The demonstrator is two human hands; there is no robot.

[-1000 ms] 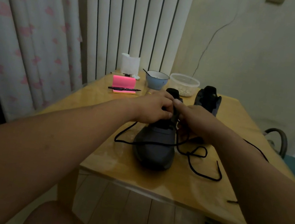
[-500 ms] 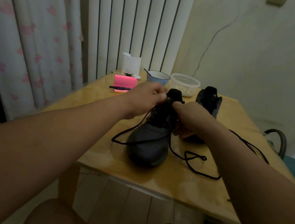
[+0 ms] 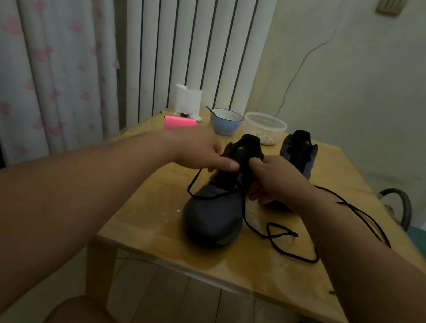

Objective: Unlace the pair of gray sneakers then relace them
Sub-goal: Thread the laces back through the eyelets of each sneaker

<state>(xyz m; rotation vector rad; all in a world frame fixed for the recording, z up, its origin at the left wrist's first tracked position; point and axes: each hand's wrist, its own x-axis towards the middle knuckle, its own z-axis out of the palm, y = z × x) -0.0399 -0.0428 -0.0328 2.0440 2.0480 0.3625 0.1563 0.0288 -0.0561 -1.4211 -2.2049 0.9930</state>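
A dark gray sneaker (image 3: 212,217) stands toe toward me in the middle of the wooden table (image 3: 253,269). My left hand (image 3: 198,151) hovers at its left upper side and pinches a strand of the black lace (image 3: 282,236), which loops down over the toe. My right hand (image 3: 273,178) grips the sneaker's right side near the tongue, fingers curled. The loose lace trails in coils on the table to the right. The second gray sneaker (image 3: 299,150) stands behind my right hand, partly hidden.
At the table's back stand a blue bowl (image 3: 225,122) with a spoon, a clear plastic tub (image 3: 264,127), a pink notepad (image 3: 180,123) and a white cup (image 3: 187,99). Curtains hang on the left. A chair (image 3: 396,203) is at the right. My knees are below the table's front edge.
My left hand rose and pulled the lace up and left off the sneaker. The right hand slid to the shoe's right side. The sneaker's toe shifted slightly left.
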